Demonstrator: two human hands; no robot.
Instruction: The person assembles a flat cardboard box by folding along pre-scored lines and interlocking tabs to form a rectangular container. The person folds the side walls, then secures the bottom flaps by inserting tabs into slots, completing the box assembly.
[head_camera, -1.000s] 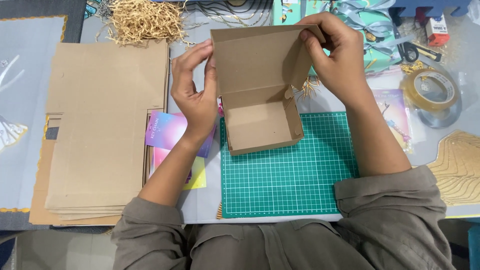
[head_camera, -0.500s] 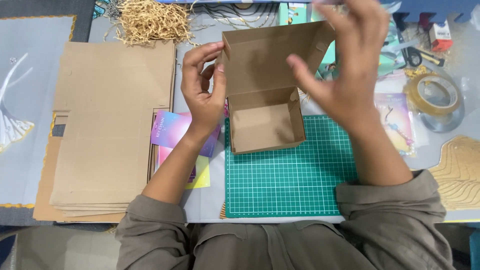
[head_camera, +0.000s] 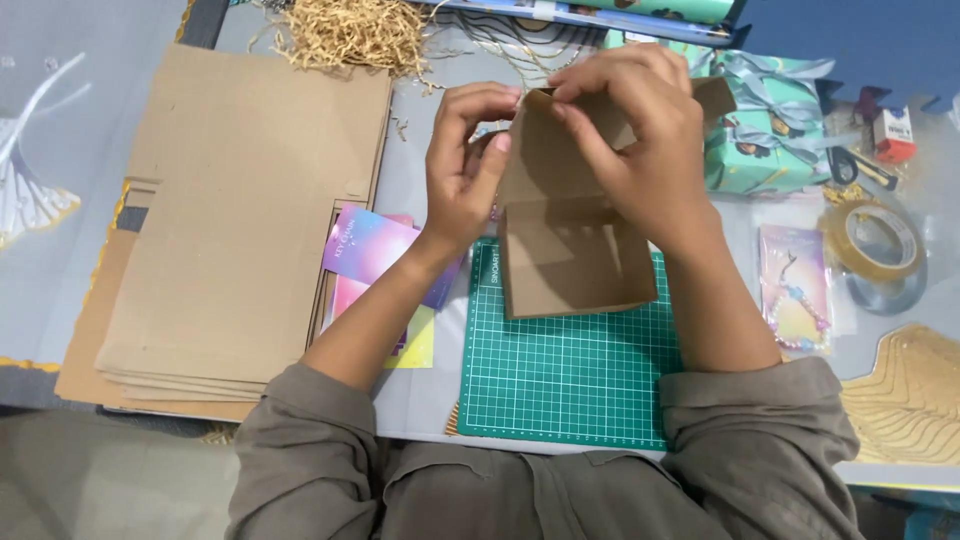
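A small cardboard box (head_camera: 575, 270) is being held on a green cutting mat (head_camera: 565, 385) on the bench. Its raised lid is being pinched by the left hand (head_camera: 462, 165) and right hand (head_camera: 640, 140), fingers closed around its top edge.

Clutter around the cutting mat (head_camera: 570, 385)

Flat cardboard stack (head_camera: 235, 220) lies left; paper shreds (head_camera: 350, 35) above it; tape roll (head_camera: 875, 245) and scissors (head_camera: 860, 168) right.

Left hand (head_camera: 462, 175) and right hand (head_camera: 640, 140) raised together, fingers curled.
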